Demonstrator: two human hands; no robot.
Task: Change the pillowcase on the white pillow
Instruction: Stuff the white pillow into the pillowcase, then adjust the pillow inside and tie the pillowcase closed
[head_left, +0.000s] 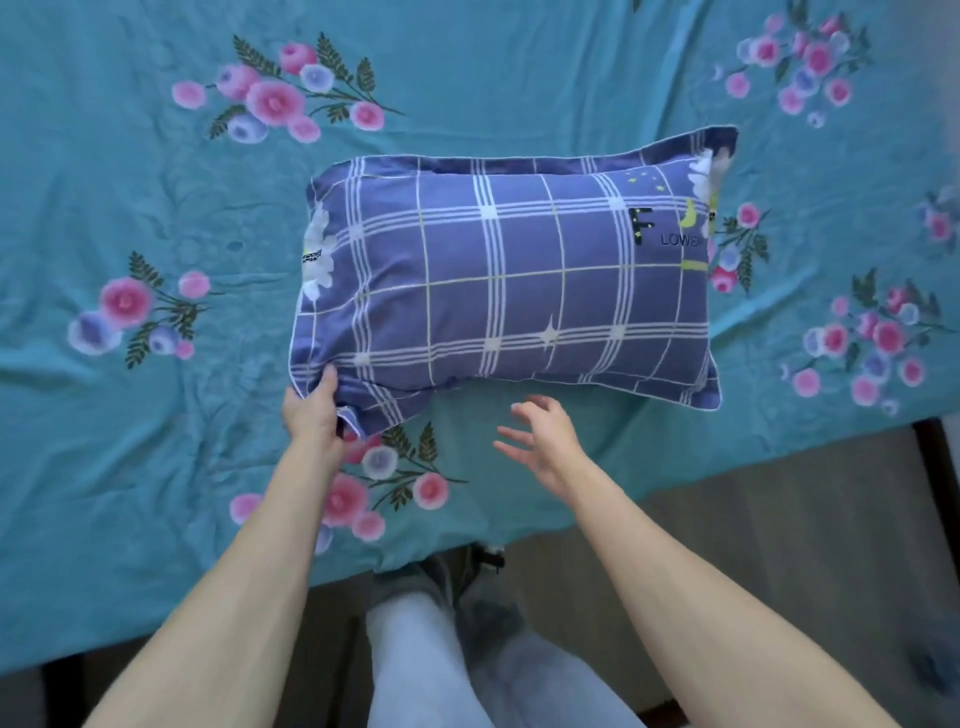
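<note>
Pillow: I see it in the centre of the frame, lying flat on the bed, which is covered by a teal floral sheet.
Pillowcase: blue plaid with white stripes and a flanged border; it fully covers the pillow, so none of the white shows.
Left hand: my fingers pinch the lower left corner of the flange, bunching the cloth there, I judge to anchor the pillow and find the opening.
Right hand: fingers spread and apart, holding nothing, hovering just below the lower edge, near a pucker in the cloth.
Stage: I judge the old case is not yet off.
Next need: I judge the free hand must reach the opening, which I cannot locate from here.
Lower frame: my legs and a dark floor.
</note>
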